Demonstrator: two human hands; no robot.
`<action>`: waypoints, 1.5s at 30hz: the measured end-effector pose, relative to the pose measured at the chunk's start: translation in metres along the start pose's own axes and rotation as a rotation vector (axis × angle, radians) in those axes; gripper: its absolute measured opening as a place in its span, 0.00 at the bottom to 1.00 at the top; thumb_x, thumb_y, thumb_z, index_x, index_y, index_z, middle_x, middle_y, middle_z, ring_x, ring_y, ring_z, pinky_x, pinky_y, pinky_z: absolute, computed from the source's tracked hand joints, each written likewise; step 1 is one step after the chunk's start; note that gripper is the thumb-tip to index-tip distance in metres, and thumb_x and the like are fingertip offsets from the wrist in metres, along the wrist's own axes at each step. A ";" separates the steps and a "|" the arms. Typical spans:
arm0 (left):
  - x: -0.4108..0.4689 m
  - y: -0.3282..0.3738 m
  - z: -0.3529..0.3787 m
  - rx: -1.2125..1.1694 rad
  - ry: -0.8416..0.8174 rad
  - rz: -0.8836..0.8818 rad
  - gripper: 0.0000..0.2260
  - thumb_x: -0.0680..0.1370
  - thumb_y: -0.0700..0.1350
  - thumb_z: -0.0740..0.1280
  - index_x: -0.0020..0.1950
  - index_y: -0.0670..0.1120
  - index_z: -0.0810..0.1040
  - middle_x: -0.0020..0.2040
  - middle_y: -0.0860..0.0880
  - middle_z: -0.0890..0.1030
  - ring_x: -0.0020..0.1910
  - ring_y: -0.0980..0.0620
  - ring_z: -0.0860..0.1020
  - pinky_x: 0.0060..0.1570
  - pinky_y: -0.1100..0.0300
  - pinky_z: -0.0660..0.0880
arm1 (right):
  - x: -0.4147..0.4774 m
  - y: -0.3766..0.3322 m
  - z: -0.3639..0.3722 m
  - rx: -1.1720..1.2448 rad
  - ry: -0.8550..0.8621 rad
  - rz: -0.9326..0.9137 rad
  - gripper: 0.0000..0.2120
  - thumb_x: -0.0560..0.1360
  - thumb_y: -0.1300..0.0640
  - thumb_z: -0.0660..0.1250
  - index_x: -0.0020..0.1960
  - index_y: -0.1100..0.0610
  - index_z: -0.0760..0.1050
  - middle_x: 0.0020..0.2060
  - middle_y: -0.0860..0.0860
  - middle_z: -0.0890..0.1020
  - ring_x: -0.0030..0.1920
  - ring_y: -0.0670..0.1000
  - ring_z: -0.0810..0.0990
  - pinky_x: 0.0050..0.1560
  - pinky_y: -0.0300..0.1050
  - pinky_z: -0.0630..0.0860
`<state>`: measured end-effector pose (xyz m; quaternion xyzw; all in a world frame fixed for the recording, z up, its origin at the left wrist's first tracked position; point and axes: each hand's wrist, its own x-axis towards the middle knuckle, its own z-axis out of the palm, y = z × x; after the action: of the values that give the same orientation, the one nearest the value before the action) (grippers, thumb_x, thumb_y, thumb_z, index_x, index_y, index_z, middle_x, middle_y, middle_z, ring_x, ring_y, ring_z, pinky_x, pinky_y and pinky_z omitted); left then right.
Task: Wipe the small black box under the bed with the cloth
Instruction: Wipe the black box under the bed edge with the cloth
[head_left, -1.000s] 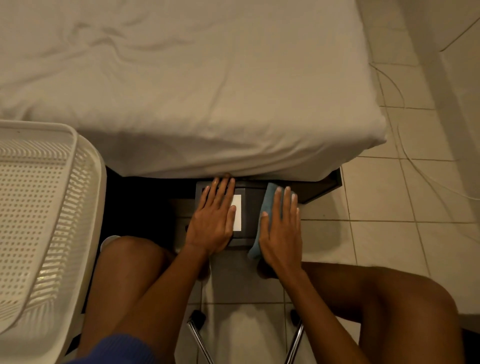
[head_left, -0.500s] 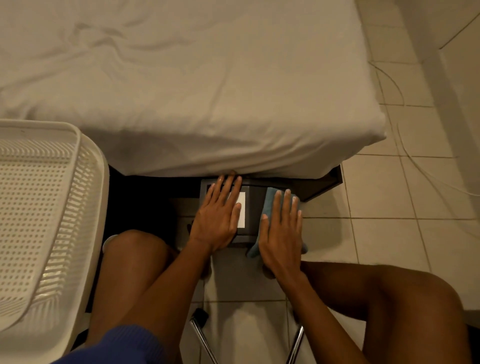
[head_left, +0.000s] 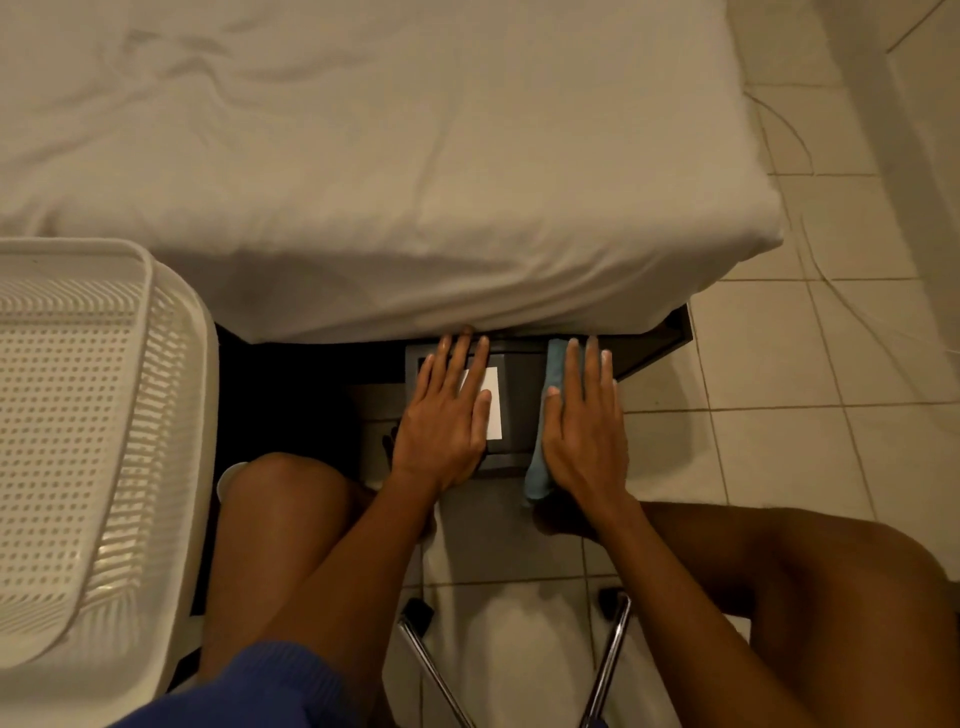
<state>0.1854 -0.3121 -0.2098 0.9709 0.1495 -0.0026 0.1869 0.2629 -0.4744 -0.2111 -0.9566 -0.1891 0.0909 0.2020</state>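
In the head view, a small black rectangular box (head_left: 519, 410) bearing a white label (head_left: 493, 402) is seen on the tiled floor (head_left: 779, 441), half tucked beneath the edge of the white-sheeted bed (head_left: 389, 182). The left hand (head_left: 441, 426) is laid flat on the box top, fingers stretched out and gripping nothing. A blue-grey cloth (head_left: 543, 452) is pressed against the box's right side by the right hand (head_left: 587, 436), its fingers extended flat. A white perforated plastic basket (head_left: 78, 441) is seen at the left.

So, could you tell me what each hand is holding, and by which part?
Neither hand grips anything. The right hand presses the blue cloth flat on the black box; the left hand lies flat on the box's top.
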 end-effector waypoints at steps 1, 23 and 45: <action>0.000 -0.001 0.000 0.000 0.003 0.000 0.26 0.84 0.52 0.47 0.81 0.49 0.45 0.82 0.49 0.46 0.80 0.50 0.41 0.79 0.52 0.44 | 0.002 -0.001 0.000 0.021 0.011 0.018 0.28 0.84 0.48 0.48 0.82 0.52 0.44 0.82 0.52 0.46 0.81 0.52 0.43 0.80 0.56 0.50; 0.001 -0.003 -0.002 -0.009 -0.001 0.016 0.26 0.84 0.51 0.48 0.81 0.51 0.45 0.82 0.50 0.45 0.80 0.51 0.40 0.78 0.54 0.41 | 0.004 -0.021 0.012 -0.115 -0.006 -0.002 0.29 0.83 0.46 0.41 0.82 0.54 0.43 0.81 0.54 0.46 0.81 0.54 0.43 0.80 0.58 0.46; 0.002 -0.007 -0.005 0.001 -0.016 0.025 0.26 0.84 0.51 0.49 0.81 0.52 0.46 0.82 0.50 0.46 0.80 0.52 0.41 0.79 0.52 0.44 | -0.005 -0.028 0.010 -0.147 0.030 0.038 0.29 0.84 0.47 0.44 0.82 0.56 0.43 0.81 0.57 0.46 0.81 0.56 0.43 0.80 0.55 0.42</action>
<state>0.1850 -0.3029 -0.2075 0.9728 0.1358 -0.0078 0.1877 0.2465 -0.4494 -0.2078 -0.9736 -0.1741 0.0662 0.1323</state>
